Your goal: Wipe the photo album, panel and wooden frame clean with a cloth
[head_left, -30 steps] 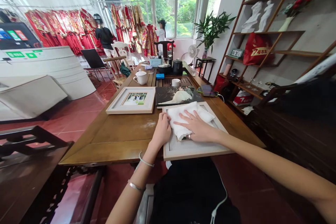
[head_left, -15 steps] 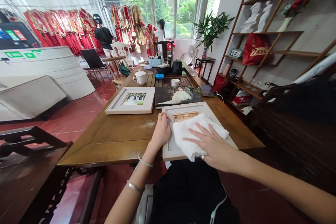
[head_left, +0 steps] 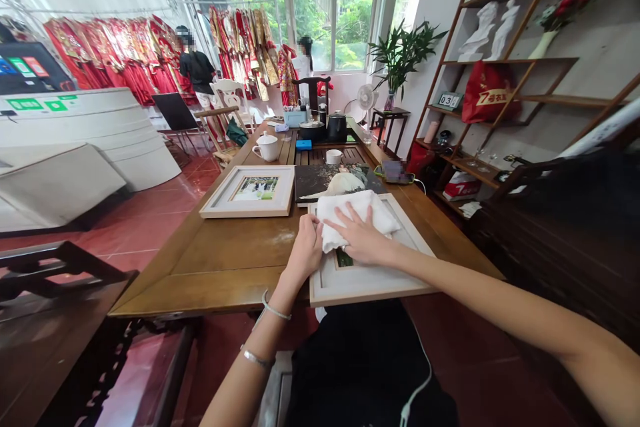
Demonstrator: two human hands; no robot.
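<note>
A pale wooden picture frame [head_left: 370, 282] lies face up at the near edge of the brown table. My left hand [head_left: 306, 250] has its fingers curled round the frame's left side. Over the upper part of the frame is a folded white cloth [head_left: 383, 213]. My right hand [head_left: 361, 235] lies flat on the cloth with its fingers spread, pressing it down. The cloth and my right hand hide most of the picture inside. Behind, a dark photo panel [head_left: 315, 180] lies partly covered by the cloth. A second framed photo [head_left: 255, 190] rests to the left.
Farther along the table [head_left: 220, 247] stand a white lidded cup [head_left: 267, 147], a small white bowl [head_left: 334, 157], a blue box [head_left: 303, 145] and a dark kettle [head_left: 337, 127]. A phone with a cable [head_left: 397, 172] lies on the right. Two people are by the clothes racks.
My right hand and the white cloth have moved up and left across the frame, toward its far edge. The frame's lower part is now uncovered. My left hand has stayed at the frame's side.
</note>
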